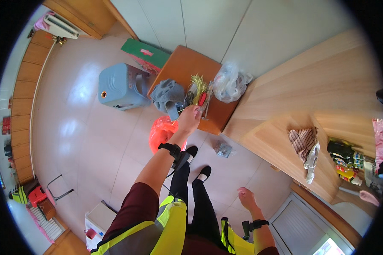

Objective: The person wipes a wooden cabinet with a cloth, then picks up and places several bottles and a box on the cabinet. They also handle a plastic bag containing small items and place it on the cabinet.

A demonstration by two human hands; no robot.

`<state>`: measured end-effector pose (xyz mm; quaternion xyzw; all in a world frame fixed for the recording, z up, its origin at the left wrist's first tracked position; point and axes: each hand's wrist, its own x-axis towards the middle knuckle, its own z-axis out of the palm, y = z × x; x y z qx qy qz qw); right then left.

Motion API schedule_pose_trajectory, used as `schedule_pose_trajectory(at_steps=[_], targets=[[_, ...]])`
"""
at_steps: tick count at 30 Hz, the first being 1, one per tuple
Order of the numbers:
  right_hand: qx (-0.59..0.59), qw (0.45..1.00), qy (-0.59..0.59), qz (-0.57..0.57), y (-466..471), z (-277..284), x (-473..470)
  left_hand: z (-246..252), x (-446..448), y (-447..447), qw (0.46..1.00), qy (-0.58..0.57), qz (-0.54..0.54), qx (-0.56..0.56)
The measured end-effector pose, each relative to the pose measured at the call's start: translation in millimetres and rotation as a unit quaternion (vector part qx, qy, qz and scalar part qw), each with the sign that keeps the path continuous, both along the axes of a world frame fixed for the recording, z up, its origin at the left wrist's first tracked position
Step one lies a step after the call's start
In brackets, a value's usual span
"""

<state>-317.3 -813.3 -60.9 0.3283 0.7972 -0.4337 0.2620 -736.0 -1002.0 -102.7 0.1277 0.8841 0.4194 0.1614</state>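
My left hand [190, 119] reaches over the near edge of a brown tabletop [179, 57]. Its fingers are at a small red item [202, 99] and some clear plastic pieces; whether they grip anything is hidden. A gold tinsel tassel [198, 83] lies just beyond the fingers. A grey-blue cloth [168, 94] sits bunched on the left of the table, and a knotted clear plastic bag [231, 83] on the right. Below the hand, a red plastic bag [161, 133] hangs or stands beside the table. My right hand [247, 198] hangs low over the floor, fingers curled, with nothing visible in it.
A blue-grey plastic stool [116, 86] and a green and red box [146, 52] stand left of the table. Right is a wooden counter [268, 134] with a striped cloth [301, 143] and bottles [343, 154]. A small clear package [223, 149] lies on the floor near my feet.
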Motion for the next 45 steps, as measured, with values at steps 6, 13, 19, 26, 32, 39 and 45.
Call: schedule_pose_trajectory(at_steps=[6, 13, 19, 26, 32, 39, 45], targets=[[-0.010, 0.999, 0.027, -0.015, -21.9, -5.5, -17.7, -5.4, -16.3, 24.1, 0.997, -0.037, -0.004, -0.063], [-0.022, 0.998, -0.025, -0.061, -28.6, -8.1, -18.7, 14.8, -41.1, 64.9, 0.997, 0.053, -0.050, -0.003], [0.001, 0.996, -0.063, -0.059, -32.2, 2.8, -14.1, 51.3, -57.9, 122.3, 0.966, 0.132, -0.192, -0.110], [0.004, 0.990, -0.124, -0.069, -30.5, 20.0, -10.4, 32.9, -80.8, 138.5, 0.995, 0.060, -0.072, 0.017], [0.034, 0.997, -0.059, -0.036, -31.6, 15.1, -7.0, 71.9, -85.5, 121.3, 0.978, 0.135, -0.075, 0.143], [0.043, 0.997, -0.007, -0.059, -32.9, 30.6, -40.4, 173.1, -76.9, 84.6, 0.961, 0.094, -0.129, 0.227], [0.058, 0.979, 0.176, -0.090, -31.4, 69.7, -99.6, 264.2, -54.4, 24.9, 0.948, 0.118, -0.189, 0.226]])
